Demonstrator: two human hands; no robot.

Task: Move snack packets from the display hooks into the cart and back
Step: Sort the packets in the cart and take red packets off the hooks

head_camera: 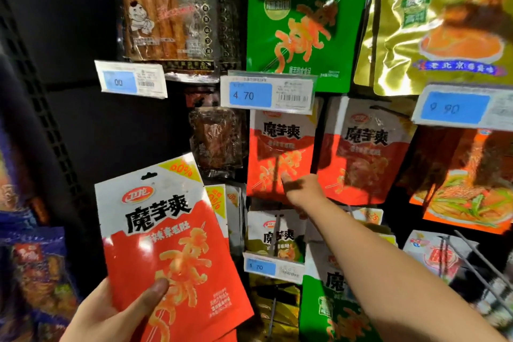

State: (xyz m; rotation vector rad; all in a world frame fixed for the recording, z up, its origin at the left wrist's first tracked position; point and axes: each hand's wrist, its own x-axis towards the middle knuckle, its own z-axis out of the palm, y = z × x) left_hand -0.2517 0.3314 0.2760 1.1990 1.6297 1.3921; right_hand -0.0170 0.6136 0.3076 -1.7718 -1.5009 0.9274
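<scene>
My left hand point(111, 311) grips a red and white snack packet point(169, 247) at the lower left, thumb pressed on its front; further packets with yellow corners peek out behind it. My right hand point(301, 190) reaches forward to the hanging red and white packets point(280, 153) on a display hook, a finger touching the front packet's lower part. Its other fingers are hard to make out. A second column of the same red packets point(363, 153) hangs just to the right.
Green packets point(302, 19) and gold packets point(444, 25) hang above. Blue price tags point(266, 91) stick out from the hook ends. More green packets point(330, 308) hang below. A dark shelf panel point(69, 119) fills the left. Bare metal hooks point(477, 258) jut out at the right.
</scene>
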